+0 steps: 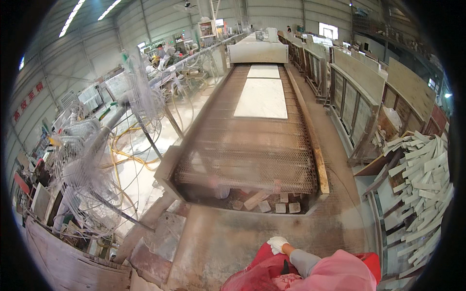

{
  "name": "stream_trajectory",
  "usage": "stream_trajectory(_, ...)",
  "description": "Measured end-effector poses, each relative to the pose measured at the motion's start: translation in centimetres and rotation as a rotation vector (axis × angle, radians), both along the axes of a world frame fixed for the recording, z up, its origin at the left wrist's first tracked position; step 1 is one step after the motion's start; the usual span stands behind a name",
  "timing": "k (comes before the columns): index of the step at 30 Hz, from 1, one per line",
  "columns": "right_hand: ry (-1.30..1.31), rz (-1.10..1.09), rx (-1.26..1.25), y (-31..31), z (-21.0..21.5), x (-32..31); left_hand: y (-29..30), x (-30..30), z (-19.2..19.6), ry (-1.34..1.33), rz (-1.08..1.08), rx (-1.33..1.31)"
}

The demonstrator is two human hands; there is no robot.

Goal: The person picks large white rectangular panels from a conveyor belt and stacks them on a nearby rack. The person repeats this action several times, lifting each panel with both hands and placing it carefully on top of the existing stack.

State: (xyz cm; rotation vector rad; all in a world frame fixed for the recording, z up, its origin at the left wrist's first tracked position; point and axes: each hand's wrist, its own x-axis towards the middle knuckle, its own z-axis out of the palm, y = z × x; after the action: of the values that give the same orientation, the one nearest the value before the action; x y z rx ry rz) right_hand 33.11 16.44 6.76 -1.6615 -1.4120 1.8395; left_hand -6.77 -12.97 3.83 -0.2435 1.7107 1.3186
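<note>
My right hand (277,244), in a white glove, rests against the red apron (259,271) at the lower edge. A grey sleeve cover (304,262) wraps its forearm below the pink upper sleeve. The glove is small here and its fingers blend together, so their closing is unclear. No part of my left hand shows. Ahead lies a long brown mesh conveyor (242,157), away from my hand. Flat on its far half is a large white slab (262,98), with a second white slab (263,72) beyond it.
A pale machine hood (258,52) spans the conveyor's far end. Wire-caged fans (92,179) and yellow hoses (128,157) stand left. Racks of upright slabs (352,104) line the right, with piled stone strips (422,189) nearer. Small blocks (280,208) lie under the conveyor's near end.
</note>
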Motion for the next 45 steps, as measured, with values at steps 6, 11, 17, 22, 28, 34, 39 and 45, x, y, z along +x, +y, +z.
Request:
stream_trajectory(6, -0.088, 0.080, 0.018, 0.3, 4.1, -2.8, -3.1, -1.5, -2.3, 0.044, -0.055, -0.058)
stream_trajectory(11, -0.315, 0.413, 0.374, 1.6, 5.0, -3.0, -7.8, 0.4, -7.1, 1.220, -0.573, -0.394)
stream_trajectory(17, -0.205, 0.266, 0.193, 2.6, 2.9, -2.5, -9.7, -0.8, -8.0, 0.870, -1.232, -0.229)
stream_trajectory(22, -0.168, 0.163, 0.082, 3.0, 2.8, -2.7, -4.7, -0.6, -6.7, 0.511, -0.678, -0.339)
stream_trajectory(28, 0.069, -0.218, -0.119, 2.5, 5.2, -3.0, -0.9, -0.7, -3.4, 0.384, -0.437, -0.286)
stream_trajectory(34, 0.096, -0.433, -0.047, 2.2, 4.8, -1.6, -0.1, -0.3, -1.0, 0.374, -0.281, -0.269)
stream_trajectory(39, 0.865, -0.551, -0.302, 2.4, 3.7, 0.3, -1.9, 2.9, 3.6, 0.372, 0.008, -0.298)
stream_trajectory(45, 0.479, -0.544, -0.332, 3.4, 1.2, 1.0, -4.8, 5.4, 1.1, 0.586, -0.187, -0.537)
